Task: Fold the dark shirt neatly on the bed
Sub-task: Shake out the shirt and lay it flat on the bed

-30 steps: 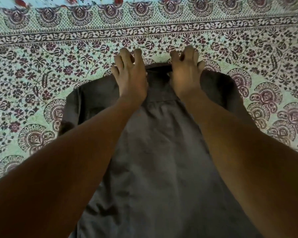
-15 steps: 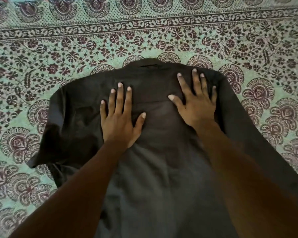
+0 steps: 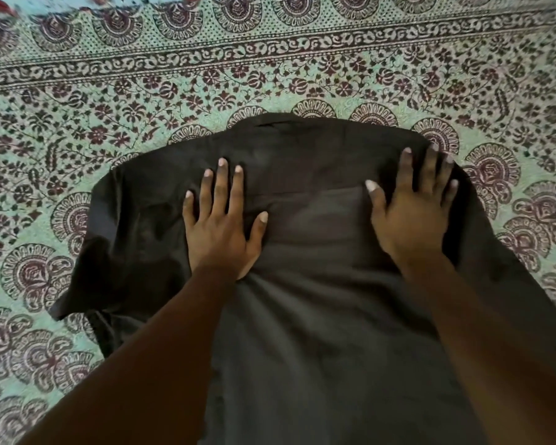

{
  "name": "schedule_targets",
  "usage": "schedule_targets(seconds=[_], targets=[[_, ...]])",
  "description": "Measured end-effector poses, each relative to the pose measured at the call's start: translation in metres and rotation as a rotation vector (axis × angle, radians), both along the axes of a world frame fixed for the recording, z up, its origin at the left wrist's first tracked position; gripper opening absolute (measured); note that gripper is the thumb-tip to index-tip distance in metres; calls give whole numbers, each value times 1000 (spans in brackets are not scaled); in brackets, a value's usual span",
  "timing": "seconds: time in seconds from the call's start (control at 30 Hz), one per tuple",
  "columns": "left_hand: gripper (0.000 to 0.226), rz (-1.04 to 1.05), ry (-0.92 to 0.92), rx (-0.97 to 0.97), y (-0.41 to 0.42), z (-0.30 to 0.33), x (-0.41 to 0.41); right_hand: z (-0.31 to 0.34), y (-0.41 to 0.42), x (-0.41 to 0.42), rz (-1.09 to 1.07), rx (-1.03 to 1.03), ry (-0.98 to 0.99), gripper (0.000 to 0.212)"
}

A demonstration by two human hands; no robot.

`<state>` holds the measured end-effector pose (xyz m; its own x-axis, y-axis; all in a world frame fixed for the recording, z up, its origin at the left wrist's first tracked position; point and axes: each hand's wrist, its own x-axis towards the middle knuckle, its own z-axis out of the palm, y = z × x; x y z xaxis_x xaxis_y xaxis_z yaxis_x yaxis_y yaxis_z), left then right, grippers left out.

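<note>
A patterned bedsheet (image 3: 77, 130), pale green with dark maroon flowers, fan-shaped medallions and a banded border along the far side, covers the bed from edge to edge of the head view. At left, a short sleeve (image 3: 87, 277) of the dark shirt (image 3: 318, 332) spreads out over the sheet, its cuff end rumpled and slightly turned under near the person's left forearm. The shirt lies flat on the bed in the middle of the view, collar (image 3: 270, 122) pointing away from the person and the body of the garment running down toward the bottom edge, where it passes out of sight. The left hand (image 3: 220, 226) rests palm down on the shirt's upper back, just left of centre, fingers straight and slightly spread, thumb angled out toward the middle; nothing is gripped. A faint horizontal seam (image 3: 318, 194) crosses the cloth between the two hands, which are set well apart from each other. The right hand (image 3: 413, 213) presses flat on the shirt near the right shoulder, fingers extended and fanned toward the shoulder edge, thumb pointing inward; it too holds nothing. Further right, the shirt's side slopes down across the sheet toward the lower right corner, partly hidden behind the right forearm, and the right sleeve cannot be made out.
</note>
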<state>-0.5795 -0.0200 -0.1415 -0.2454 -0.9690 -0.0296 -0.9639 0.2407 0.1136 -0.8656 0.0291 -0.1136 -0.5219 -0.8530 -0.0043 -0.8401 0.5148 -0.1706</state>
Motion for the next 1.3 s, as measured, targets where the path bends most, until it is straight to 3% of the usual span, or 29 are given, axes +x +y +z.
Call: schedule_targets(seconds=[0.07,0.17,0.2,0.3,0.4,0.53,0.6,0.67,0.8,0.9,1.03,1.17,1.3], targets=[[83,7,4,-9,1,-1,0,6,5,46,180,-84,18,75],[82,0,10,-32,2,-3,1,-7,40,81,616,21,31,75],[82,-3,14,-35,2,-3,1,-13,49,68,614,37,66,75],[80,0,25,-53,1,-6,1,-27,56,-1,292,-53,0,78],[80,-11,24,-48,3,-6,1,-16,52,-23,12,-8,-32,84],[77,-32,41,63,-6,4,3,11,64,78,239,-80,-42,70],[76,-64,107,108,0,18,9,10,94,123,457,21,-133,70],[71,-114,166,53,33,28,24,-1,125,122,544,101,-48,70],[74,-136,70,88,164,23,80,-15,160,41,195,60,8,70],[75,91,104,77,198,15,122,-17,168,13,83,51,-103,76],[71,296,77,86,194,19,138,1,157,64,-37,64,-49,75],[54,420,288,2,194,30,115,-1,168,152,389,20,22,69],[47,806,469,-73,180,39,126,-19,185,157,354,45,3,69]])
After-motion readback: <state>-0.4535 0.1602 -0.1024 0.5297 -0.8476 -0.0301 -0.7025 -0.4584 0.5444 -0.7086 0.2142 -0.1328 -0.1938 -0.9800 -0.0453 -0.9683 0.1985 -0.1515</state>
